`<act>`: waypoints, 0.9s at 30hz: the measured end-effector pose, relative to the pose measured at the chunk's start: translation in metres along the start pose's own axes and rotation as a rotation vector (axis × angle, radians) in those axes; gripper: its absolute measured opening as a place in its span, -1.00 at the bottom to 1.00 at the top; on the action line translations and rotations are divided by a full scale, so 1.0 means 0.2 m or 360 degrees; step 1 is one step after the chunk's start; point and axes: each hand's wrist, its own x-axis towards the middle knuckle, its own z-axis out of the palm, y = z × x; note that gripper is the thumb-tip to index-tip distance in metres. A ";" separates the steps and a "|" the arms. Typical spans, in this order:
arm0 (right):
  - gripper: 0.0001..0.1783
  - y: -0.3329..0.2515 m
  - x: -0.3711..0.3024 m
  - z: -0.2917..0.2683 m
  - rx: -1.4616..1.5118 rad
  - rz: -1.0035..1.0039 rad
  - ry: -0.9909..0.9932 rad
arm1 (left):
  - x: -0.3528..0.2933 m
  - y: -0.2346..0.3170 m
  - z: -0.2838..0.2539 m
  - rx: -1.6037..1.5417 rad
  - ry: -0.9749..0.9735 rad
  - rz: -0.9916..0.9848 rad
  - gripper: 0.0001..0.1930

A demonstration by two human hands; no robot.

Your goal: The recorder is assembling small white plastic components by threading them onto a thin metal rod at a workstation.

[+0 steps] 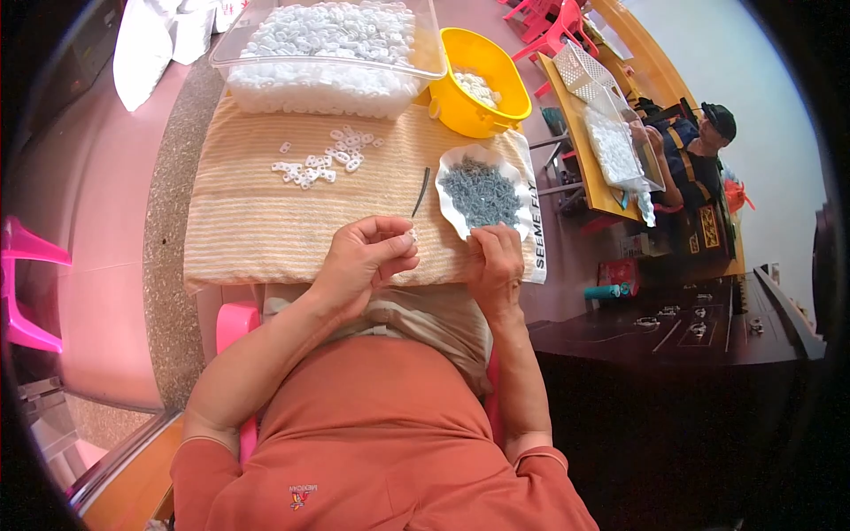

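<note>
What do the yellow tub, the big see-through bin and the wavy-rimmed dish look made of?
Yellow tub: probably smooth plastic, evenly coloured. Bin: likely clear plastic; white pieces show through its wall. Dish: smooth white; thin wavy rim suggests plastic, ceramic possible.

**Details out of sight**

The left hand [361, 264] nearly covers a white piece [413, 234], too small to make out. Whether the right hand [496, 265] holds anything is hidden. The top edge crops the box [423, 71] and sacks [146, 53].
</note>
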 end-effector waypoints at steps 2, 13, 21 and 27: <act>-0.88 0.01 0.01 0.00 0.0040 0.0045 0.0012 | 0.00 -0.01 0.00 0.0003 -0.0003 0.0004 -0.82; -0.89 0.05 0.00 -0.01 0.0265 0.0143 0.0219 | 0.00 -0.03 0.00 0.0047 -0.0068 -0.0020 -0.79; -0.92 -0.17 0.00 -0.01 0.1409 0.0837 -0.0159 | -0.01 -0.04 0.00 0.0019 -0.0090 -0.0037 -0.80; -0.91 -0.23 0.04 0.06 0.1770 0.0820 -0.0272 | -0.01 -0.03 0.00 0.0004 -0.0090 -0.0041 -0.81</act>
